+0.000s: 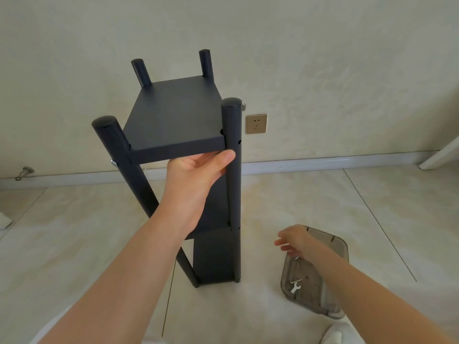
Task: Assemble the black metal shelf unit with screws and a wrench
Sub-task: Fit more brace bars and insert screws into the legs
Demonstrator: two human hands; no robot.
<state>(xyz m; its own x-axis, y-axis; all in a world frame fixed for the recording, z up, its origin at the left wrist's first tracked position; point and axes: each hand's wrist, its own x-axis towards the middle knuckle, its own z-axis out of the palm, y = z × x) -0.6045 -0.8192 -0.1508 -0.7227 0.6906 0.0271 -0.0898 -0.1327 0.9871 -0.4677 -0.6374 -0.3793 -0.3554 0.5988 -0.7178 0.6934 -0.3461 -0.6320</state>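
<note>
Black shelf (173,112) held by left hand (196,175), right hand (295,240) above tray (341,247).

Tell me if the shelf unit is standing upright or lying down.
Upright: the shelf unit stands on its posts on the floor; the left hand holds its top shelf's edge.

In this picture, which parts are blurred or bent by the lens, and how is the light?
Head view: light soft and even, no hard shadows. Head view: the right hand over the grey translucent plastic tray is motion-blurred; the left hand on the black metal shelf unit is sharp. Head view: the wide lens bows the white baseboard.
</note>
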